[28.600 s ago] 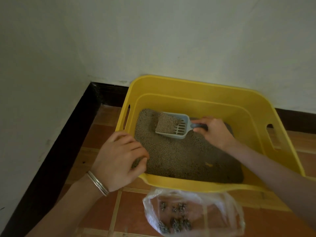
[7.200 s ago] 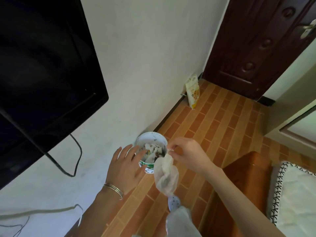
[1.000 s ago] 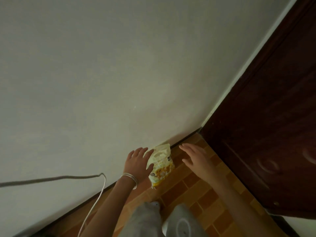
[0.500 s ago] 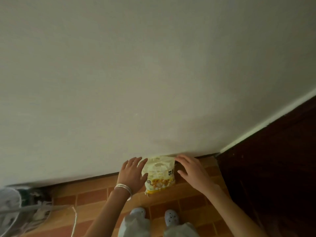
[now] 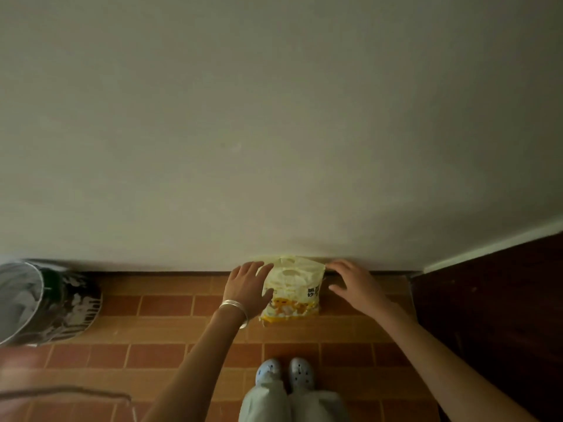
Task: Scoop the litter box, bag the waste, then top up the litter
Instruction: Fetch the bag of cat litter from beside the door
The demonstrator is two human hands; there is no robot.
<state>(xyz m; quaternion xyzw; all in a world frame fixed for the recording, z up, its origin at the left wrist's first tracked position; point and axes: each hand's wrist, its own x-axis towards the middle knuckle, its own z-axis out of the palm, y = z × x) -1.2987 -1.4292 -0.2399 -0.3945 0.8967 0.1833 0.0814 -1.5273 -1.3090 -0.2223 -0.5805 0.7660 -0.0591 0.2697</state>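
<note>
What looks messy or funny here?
Nothing is spilled or broken. The yellow litter bag is crumpled and leans against the wall, but it looks whole. The left hand and right hand are open at its sides. The bin at the left looks tipped, perhaps only from the wide lens.

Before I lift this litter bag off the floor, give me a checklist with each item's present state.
1. Litter bag standing against the wall, within reach: ok.
2. Left hand on the bag's left side: ok.
3. Right hand gripping the bag: not ok, open by its top right corner.
4. Bag's top sealed: cannot tell.
5. Shoes apart from the bag: ok.
</note>
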